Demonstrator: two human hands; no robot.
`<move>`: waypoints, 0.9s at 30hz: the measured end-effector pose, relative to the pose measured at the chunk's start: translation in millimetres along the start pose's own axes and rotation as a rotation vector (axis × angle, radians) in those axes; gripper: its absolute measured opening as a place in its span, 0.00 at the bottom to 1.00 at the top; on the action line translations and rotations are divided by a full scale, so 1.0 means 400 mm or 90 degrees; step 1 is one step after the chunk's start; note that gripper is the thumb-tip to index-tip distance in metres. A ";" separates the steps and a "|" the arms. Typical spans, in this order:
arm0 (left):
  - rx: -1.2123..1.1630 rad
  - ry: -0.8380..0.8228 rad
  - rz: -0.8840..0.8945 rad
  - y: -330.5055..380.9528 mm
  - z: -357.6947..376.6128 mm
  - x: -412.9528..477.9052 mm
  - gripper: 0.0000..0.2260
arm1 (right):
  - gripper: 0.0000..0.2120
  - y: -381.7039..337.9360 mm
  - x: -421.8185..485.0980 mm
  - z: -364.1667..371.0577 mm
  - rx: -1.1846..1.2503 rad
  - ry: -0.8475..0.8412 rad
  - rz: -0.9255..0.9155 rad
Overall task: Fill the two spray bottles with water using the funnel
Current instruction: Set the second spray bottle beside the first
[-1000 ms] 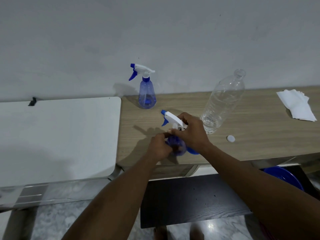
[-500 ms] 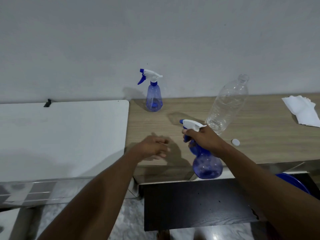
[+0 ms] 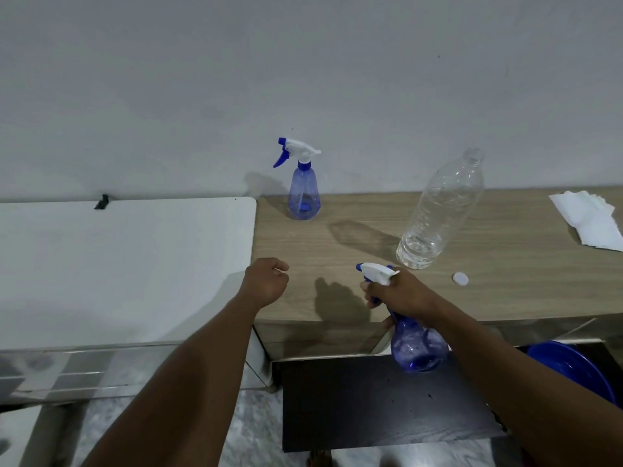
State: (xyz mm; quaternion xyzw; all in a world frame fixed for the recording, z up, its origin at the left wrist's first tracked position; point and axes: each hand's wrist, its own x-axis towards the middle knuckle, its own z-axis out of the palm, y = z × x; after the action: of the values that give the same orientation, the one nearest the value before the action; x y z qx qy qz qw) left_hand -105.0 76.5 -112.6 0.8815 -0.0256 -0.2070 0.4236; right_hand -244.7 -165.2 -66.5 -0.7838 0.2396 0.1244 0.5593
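- Holding one blue spray bottle [image 3: 418,345] by its neck, the right hand [image 3: 403,294] has its fingers wrapped tight just under the white trigger head, the bottle hanging upright in the air past the near edge of the wooden table [image 3: 505,264], at about 5 o'clock in the head view.
- The left hand [image 3: 268,281] sits at about 7 o'clock from the table's middle, curled into a loose fist with nothing in it that I can see, apart from the held bottle.
- The second spray bottle [image 3: 303,193] stands capped at 11 o'clock, by the wall, well apart from both hands.
- A clear water bottle [image 3: 438,210] stands uncapped at 1 o'clock with only a little water in its base; its white cap [image 3: 460,278] lies on the wood just in front of it.
- A stack of white tissues [image 3: 590,220] lies at 3 o'clock; a blue basin [image 3: 573,369] shows below the table at 4 o'clock.
- No funnel can be seen anywhere here.
- Judged from this, both spray heads are on, so the filling looks finished or close to it; water inside either bottle is hard to tell.
- The next move likely calls for setting the held bottle down upright on the table, base flat, clear of the water bottle.
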 end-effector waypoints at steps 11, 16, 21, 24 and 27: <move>0.030 0.009 0.005 0.006 -0.011 0.000 0.09 | 0.09 -0.012 0.006 0.022 -0.078 0.022 0.002; 0.038 0.007 0.017 0.014 -0.017 0.008 0.09 | 0.11 -0.050 0.007 0.023 -0.002 -0.034 -0.008; 0.066 0.021 0.051 0.046 -0.032 0.033 0.11 | 0.10 -0.161 0.023 -0.016 -0.062 0.086 -0.221; 0.072 0.028 0.069 0.089 -0.044 0.050 0.12 | 0.13 -0.236 0.049 -0.048 -0.078 0.175 -0.299; 0.061 0.033 0.078 0.132 -0.058 0.070 0.12 | 0.15 -0.304 0.098 -0.091 -0.114 0.241 -0.329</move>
State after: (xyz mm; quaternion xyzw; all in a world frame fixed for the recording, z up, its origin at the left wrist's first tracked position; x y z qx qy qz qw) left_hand -63.5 53.6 -69.7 0.9027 -0.0786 -0.1561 0.3932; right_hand -151.3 -177.2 27.1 -0.8739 0.1210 -0.1488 0.4468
